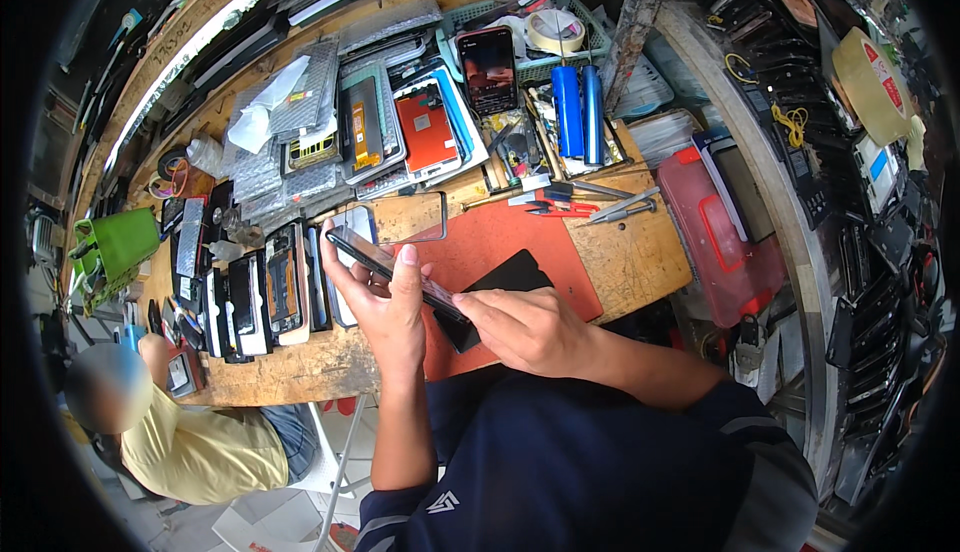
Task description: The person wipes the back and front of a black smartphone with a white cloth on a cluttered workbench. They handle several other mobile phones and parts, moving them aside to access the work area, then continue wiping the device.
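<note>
A dark, slim phone [369, 258] is held tilted above the red mat [545, 252]. My left hand [385, 302] is wrapped round its far-left part, the thumb along the near side. At the phone's lower right end, my right hand [535, 332] is closed, fingertips pressed together on its edge. Whether a small tool is also in those fingers is hidden. Under the phone a black flat panel [510, 277] lies on the mat. A clear, dark-rimmed glass panel [425, 217] lies just beyond my left hand.
Pliers with red handles [560, 208] and tweezers lie beyond the mat. Behind them stand blue cylinders [567, 112], a lit phone [487, 70] and stacked screens [430, 132]. Opened phones [285, 282] line the left. A person in yellow [205, 452] sits lower left; a red case [715, 237] is at right.
</note>
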Available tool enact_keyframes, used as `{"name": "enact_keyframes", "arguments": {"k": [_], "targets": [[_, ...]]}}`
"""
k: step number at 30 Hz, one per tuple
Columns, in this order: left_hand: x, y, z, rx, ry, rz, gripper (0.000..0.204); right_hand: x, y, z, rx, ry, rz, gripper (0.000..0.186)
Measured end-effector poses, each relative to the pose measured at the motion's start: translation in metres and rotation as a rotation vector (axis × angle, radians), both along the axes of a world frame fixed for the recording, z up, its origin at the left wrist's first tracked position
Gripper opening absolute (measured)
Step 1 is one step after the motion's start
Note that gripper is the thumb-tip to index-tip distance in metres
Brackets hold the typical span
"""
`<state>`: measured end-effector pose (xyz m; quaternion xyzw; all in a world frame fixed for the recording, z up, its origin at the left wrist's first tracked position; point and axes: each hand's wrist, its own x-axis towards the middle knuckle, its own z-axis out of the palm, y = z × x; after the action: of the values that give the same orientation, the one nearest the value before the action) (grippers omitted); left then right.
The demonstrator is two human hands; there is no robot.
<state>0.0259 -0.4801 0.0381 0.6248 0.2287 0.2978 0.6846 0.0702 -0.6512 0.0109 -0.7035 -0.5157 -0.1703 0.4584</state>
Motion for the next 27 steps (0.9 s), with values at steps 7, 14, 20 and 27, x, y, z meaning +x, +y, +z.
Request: {"name": "enact_keyframes", "arguments": {"k": [7, 14, 20, 27], "targets": [[-0.002, 0.0, 0.001, 0.301, 0.077, 0.051, 0.103, 0.001, -0.004, -0.007, -0.067, 0.165, 0.055, 0.032], [-0.006, -0.002, 0.006, 0.574, 0.127, -0.068, 0.095, 0.009, -0.005, 0.005, -0.189, 0.298, 0.088, 0.019], [0.025, 0.017, -0.005, 0.566, -0.005, -0.017, 0.089, 0.052, 0.021, 0.007, -0.099, 0.239, 0.119, 0.017], [0.033, 0.019, -0.03, 0.436, 0.012, 0.039, 0.088, 0.069, 0.023, -0.008, -0.267, 0.31, 0.156, 0.016]]}}
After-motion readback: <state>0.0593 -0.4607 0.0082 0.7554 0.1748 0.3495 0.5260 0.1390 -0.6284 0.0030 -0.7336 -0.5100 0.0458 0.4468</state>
